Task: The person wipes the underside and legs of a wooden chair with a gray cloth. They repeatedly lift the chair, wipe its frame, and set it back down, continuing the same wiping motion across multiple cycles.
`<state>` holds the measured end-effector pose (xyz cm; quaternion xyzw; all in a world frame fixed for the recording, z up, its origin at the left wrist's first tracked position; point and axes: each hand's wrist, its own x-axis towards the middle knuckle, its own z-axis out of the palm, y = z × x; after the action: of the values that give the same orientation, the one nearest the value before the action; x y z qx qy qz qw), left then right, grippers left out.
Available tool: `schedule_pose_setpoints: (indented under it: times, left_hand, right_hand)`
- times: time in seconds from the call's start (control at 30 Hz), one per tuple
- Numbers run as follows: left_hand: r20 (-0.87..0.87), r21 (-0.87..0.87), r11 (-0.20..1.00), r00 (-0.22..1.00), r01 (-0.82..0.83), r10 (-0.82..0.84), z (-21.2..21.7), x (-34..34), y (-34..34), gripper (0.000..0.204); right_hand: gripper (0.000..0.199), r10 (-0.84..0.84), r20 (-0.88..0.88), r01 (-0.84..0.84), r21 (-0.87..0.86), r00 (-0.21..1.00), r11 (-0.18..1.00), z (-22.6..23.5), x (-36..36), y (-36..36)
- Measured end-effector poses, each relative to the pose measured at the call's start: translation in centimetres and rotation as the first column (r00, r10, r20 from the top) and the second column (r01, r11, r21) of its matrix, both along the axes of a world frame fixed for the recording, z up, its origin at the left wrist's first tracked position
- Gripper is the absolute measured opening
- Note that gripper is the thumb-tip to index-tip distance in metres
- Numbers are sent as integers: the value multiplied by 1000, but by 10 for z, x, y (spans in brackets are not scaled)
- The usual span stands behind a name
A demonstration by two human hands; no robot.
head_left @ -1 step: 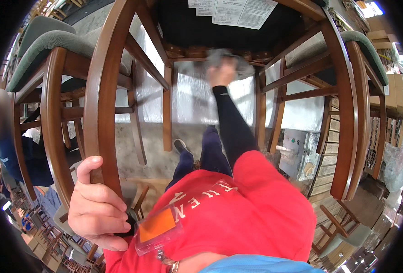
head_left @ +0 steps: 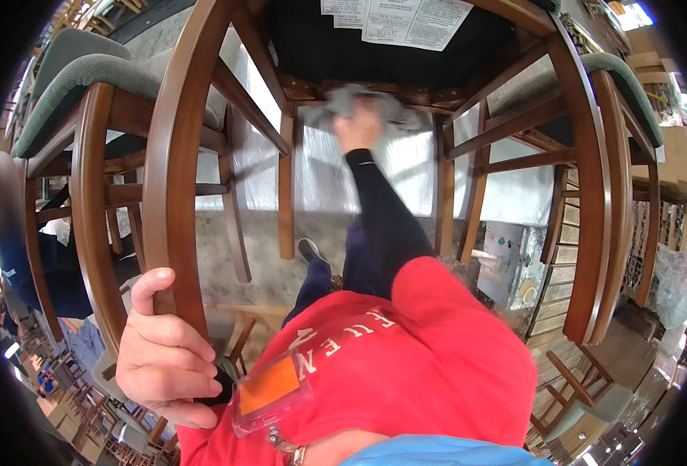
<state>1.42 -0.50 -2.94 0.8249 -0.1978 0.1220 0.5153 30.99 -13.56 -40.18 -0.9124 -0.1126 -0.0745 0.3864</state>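
Observation:
An upturned wooden chair stands before me, its black underside (head_left: 336, 46) facing me with white paper labels (head_left: 413, 22) on it. My left hand (head_left: 165, 353) is closed around the end of the chair's near left leg (head_left: 174, 179). My right hand (head_left: 357, 126) reaches in between the legs with a grey cloth (head_left: 386, 109) in its fingers. The cloth lies against the brown rail (head_left: 429, 107) at the underside's near edge. Hand and cloth are smeared by motion, and the fingertips are hidden.
Chairs with grey-green seats stand close on the left (head_left: 95, 74) and right (head_left: 619, 85). Clear plastic sheeting (head_left: 328, 179) covers a surface behind the legs. A grey box with buttons (head_left: 501, 260) is at the right. Cardboard boxes (head_left: 681, 155) stand farther right, and a person's dark sleeve (head_left: 45, 268) shows at the left.
My right hand has slid left along the rail with the grey cloth, and its forearm has swung left too. My left hand keeps its hold on the chair leg.

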Motion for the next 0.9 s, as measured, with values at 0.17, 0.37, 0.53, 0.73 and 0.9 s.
schedule_pose_setpoints:
  times: [0.17,0.37,0.53,0.73,0.9]
  left_hand:
    - [-18,25,999,999,-35,35,5,-8,-5,36]
    - [27,2,998,998,59,-59,6,0,0,35]
    - [15,11,1000,1000,-14,14,-1,-4,-2,34]
    - [16,0,999,999,-51,51,7,-3,-12,32]
    - [32,11,1000,999,15,-15,8,1,-5,32]
  right_hand:
    - [33,-29,-311,189,501,950,845,62,-50,119]
    - [35,83,102,-127,588,991,799,58,-12,113]
    - [54,316,-82,-307,110,945,945,55,-16,77]
    - [30,223,-292,88,766,930,637,95,-29,136]
    - [28,114,110,-148,380,987,913,57,-17,96]
